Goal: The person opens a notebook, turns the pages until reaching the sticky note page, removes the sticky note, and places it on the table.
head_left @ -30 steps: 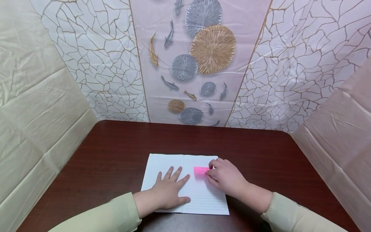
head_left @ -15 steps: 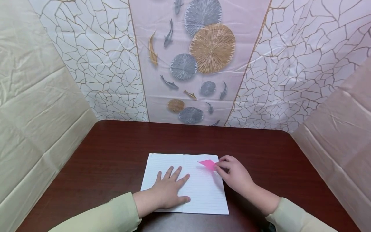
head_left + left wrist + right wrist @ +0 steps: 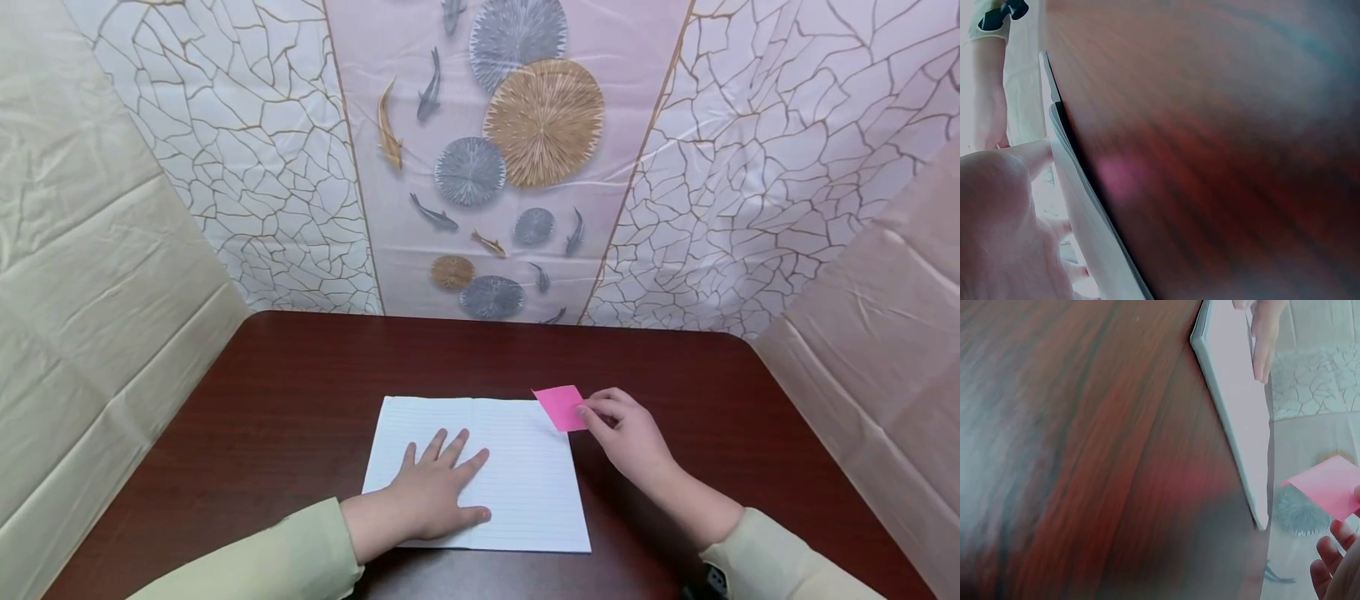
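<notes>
An open lined notebook (image 3: pixel 525 500) lies on the dark wooden table, its blank ruled pages facing up. My left hand (image 3: pixel 431 498) rests flat on the left page with fingers spread, the thumb reaching across to the right page. Between thumb and fingertips, my right hand (image 3: pixel 630 433) pinches a pink sticky note (image 3: pixel 559 407) by its right edge. The note is raised over the notebook's far right corner. In the right wrist view the sticky note (image 3: pixel 1329 485) appears above the table, apart from the notebook (image 3: pixel 1235 406). The left wrist view shows the left palm (image 3: pixel 1004 231) against the notebook's edge.
The brown table (image 3: pixel 300 375) spreads around the notebook on every side. A patterned cloth (image 3: pixel 480 233) hangs behind its far edge, and beige cloth (image 3: pixel 97 333) flanks both sides. A dark wrist device (image 3: pixel 716 579) shows by the right sleeve.
The pink sticky note has come up off the right page, carried by my right hand toward the far right and turned to show its face. My left hand stays put.
</notes>
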Demonstrator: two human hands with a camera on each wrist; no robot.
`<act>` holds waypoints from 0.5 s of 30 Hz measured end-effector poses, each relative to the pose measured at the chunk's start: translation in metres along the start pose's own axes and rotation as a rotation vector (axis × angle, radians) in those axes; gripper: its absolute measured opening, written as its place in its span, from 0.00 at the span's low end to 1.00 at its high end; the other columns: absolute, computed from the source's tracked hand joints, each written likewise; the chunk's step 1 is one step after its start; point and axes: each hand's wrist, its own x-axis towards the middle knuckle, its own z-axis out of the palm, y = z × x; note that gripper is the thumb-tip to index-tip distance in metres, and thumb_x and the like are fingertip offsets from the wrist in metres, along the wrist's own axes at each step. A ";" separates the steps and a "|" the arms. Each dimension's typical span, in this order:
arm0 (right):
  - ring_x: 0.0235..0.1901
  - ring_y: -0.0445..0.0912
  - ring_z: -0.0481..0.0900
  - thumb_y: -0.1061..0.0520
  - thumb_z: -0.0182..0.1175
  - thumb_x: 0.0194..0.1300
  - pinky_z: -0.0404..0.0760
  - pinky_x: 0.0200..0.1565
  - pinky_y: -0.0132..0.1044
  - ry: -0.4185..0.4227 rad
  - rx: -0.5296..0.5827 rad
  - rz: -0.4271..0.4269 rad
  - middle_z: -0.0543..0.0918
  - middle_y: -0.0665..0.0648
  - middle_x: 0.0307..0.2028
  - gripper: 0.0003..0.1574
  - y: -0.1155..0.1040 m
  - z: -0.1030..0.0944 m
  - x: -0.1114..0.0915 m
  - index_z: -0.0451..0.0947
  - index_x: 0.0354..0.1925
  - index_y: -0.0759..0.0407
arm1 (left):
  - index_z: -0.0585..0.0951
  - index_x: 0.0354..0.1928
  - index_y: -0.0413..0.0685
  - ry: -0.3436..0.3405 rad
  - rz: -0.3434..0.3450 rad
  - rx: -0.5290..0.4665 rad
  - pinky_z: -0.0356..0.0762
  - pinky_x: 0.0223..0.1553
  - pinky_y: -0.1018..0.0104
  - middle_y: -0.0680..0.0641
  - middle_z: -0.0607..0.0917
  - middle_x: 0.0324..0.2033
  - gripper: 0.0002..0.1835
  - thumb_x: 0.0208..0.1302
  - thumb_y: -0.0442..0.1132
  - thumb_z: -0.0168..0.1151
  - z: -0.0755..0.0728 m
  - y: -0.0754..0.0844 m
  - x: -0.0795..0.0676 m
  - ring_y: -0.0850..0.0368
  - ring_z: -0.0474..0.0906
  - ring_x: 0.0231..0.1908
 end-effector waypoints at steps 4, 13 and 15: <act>0.43 0.49 0.79 0.55 0.65 0.67 0.81 0.43 0.46 -0.003 -0.067 -0.022 0.82 0.53 0.42 0.11 0.005 -0.007 -0.003 0.88 0.44 0.57 | 0.60 0.76 0.65 0.000 0.005 -0.013 0.46 0.65 0.27 0.44 0.53 0.77 0.43 0.62 0.72 0.53 0.000 -0.001 0.000 0.36 0.46 0.75; 0.40 0.51 0.76 0.56 0.70 0.60 0.79 0.43 0.50 0.019 -0.315 -0.234 0.82 0.55 0.38 0.09 0.029 -0.026 -0.008 0.89 0.41 0.55 | 0.59 0.77 0.66 -0.020 -0.003 -0.019 0.44 0.66 0.28 0.46 0.51 0.77 0.43 0.63 0.73 0.51 0.002 -0.003 0.003 0.38 0.43 0.75; 0.38 0.50 0.76 0.57 0.71 0.57 0.77 0.42 0.50 0.036 -0.373 -0.326 0.82 0.54 0.37 0.09 0.036 -0.030 -0.008 0.90 0.39 0.54 | 0.58 0.77 0.67 -0.021 -0.004 -0.017 0.43 0.66 0.28 0.46 0.51 0.77 0.43 0.63 0.73 0.51 0.002 -0.003 0.003 0.38 0.43 0.76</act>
